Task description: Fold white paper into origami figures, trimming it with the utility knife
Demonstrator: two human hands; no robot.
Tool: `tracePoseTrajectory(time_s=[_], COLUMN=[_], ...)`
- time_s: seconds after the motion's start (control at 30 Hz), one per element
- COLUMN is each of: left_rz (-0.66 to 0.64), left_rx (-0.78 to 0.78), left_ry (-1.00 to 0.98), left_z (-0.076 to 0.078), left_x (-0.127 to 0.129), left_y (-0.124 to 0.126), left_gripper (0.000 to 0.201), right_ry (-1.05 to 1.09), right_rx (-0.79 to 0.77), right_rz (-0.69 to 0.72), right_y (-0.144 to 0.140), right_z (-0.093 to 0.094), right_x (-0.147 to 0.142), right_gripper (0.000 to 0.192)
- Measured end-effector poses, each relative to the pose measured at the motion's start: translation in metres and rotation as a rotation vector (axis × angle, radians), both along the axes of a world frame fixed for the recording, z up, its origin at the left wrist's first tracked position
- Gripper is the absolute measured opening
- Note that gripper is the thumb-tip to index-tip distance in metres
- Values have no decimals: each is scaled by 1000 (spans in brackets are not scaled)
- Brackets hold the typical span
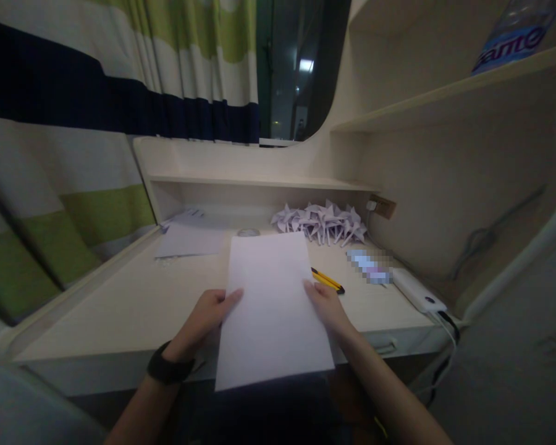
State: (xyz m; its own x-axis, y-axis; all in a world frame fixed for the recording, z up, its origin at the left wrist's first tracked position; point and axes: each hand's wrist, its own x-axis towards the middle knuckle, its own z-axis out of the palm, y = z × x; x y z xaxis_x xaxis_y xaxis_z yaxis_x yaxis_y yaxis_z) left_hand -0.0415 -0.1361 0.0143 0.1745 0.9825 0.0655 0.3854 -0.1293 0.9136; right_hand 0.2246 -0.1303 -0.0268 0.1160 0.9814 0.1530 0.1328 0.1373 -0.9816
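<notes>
A blank white sheet of paper point(273, 315) is held up over the desk's front edge, its near end tilted toward me. My left hand point(213, 315) grips its left edge, thumb on top and the other fingers hidden underneath. On the opposite edge my right hand point(328, 303) pinches it the same way. Just beyond the right hand lies a yellow and black pen or knife point(327, 281); which one I cannot tell. Folded paper pinwheels point(324, 221) are heaped at the back of the desk. To the left rests a stack of white paper point(192, 235).
The pale desk point(120, 309) has a raised rim on its left. A roll of clear tape point(248, 233) sits behind the sheet. At right are a phone point(368, 267), a white power strip point(417, 290) with cables, and a shelf holding a bottle point(514, 40). Striped curtains point(189, 62) hang behind.
</notes>
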Motion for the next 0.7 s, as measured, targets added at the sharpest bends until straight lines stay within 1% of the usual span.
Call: tracePoseTrajectory(time_s=[0.07, 0.13, 0.2, 0.23, 0.3, 0.37, 0.43, 0.5, 0.63, 0.7], left_rz=[-1, 0, 20, 38, 80, 125, 146, 97, -114, -146], left_rx=[54, 115, 168, 188, 219, 255, 294, 294, 165, 140], left_ry=[-34, -90, -130, -138, -131, -113, -108, -130, -96, -50], left_z=[4, 10, 14, 15, 14, 11, 7, 5, 4, 4], left_x=[-2, -6, -9, -11, -13, -15, -15, -15, -13, -12], left_y=[7, 13, 19, 22, 28, 32, 33, 31, 24, 22], left_gripper=[53, 49, 45, 44, 44, 45, 43, 41, 40, 41], right_ry=[58, 122, 144, 139, 115, 106, 128, 170, 252, 242], right_rx=[48, 130, 211, 225, 183, 110, 99, 137, 186, 185], right_rz=[-13, -7, 76, 137, 225, 198, 133, 102, 96, 105], right_y=[4, 5, 4, 4, 6, 11, 15, 16, 15, 14], right_z=[7, 18, 27, 30, 30, 26, 21, 17, 14, 14], right_x=[0, 0, 1, 2, 3, 3, 1, -2, -6, -6], right_gripper=[45, 40, 34, 35, 38, 36, 38, 39, 37, 37])
